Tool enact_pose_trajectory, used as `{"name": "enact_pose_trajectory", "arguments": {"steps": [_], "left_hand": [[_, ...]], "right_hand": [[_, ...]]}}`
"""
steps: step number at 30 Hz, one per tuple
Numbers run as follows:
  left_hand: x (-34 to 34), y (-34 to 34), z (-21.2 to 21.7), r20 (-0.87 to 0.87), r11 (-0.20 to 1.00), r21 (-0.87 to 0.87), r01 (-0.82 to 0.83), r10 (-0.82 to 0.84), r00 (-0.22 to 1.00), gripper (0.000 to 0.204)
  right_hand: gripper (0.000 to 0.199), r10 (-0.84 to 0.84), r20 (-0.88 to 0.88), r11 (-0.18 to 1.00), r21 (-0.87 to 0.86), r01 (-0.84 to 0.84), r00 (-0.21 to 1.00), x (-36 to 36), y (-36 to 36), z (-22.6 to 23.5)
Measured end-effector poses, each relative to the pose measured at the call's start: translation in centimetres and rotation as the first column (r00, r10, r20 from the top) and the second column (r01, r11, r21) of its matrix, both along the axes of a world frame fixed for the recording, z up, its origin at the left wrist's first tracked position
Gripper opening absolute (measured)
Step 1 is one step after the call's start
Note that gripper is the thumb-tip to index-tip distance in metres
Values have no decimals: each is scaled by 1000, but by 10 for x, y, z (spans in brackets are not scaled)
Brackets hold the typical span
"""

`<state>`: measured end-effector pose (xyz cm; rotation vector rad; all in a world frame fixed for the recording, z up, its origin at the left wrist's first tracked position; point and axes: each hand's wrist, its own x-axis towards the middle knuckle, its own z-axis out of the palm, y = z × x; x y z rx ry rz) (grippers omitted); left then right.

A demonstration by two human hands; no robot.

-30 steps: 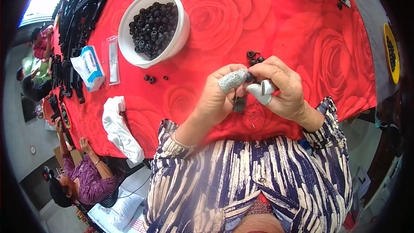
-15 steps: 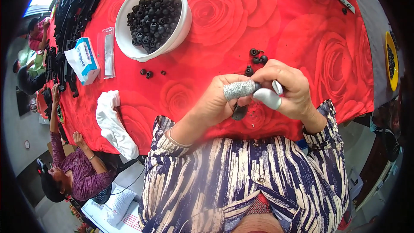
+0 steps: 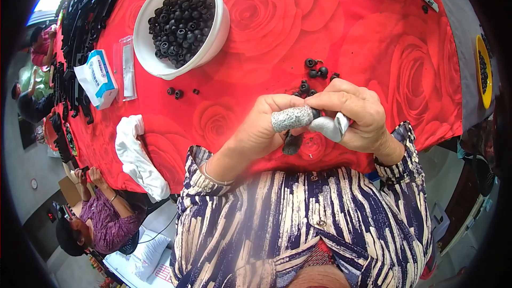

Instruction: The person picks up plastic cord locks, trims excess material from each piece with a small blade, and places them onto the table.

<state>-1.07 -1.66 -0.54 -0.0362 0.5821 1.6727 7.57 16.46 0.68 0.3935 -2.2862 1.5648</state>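
A table [image 3: 373, 37] under a red rose-print cloth fills the view. Far left lie a blue-and-white box [image 3: 97, 77] and a white rag [image 3: 140, 157]; next a white bowl [image 3: 154, 58] heaped with small black rings. Centre, the left hand [image 3: 261, 128] and right hand [image 3: 357, 114], thumbs taped, meet pinched on a small black part [image 3: 292, 143]: mid-assembly, it looks. Next calls for steady fingertip pressure.
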Motion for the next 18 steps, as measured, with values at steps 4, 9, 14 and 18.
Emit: {"name": "enact_pose_trajectory", "arguments": {"steps": [4,9,14,18], "left_hand": [[6,1,-2,-109,994,-29,-106,102,989,22],[14,2,0,-101,984,2,-177,177,979,23],[16,2,8,-159,979,-71,-190,177,971,22],[7,-3,10,-197,994,-72,-81,66,978,21]], "right_hand": [[36,-89,-84,996,16,90,993,1,-4,1],[35,-138,-169,984,89,154,976,2,-5,3],[37,-114,-252,973,167,159,961,4,-4,4],[38,-106,-294,973,168,160,950,4,-4,5]]}}
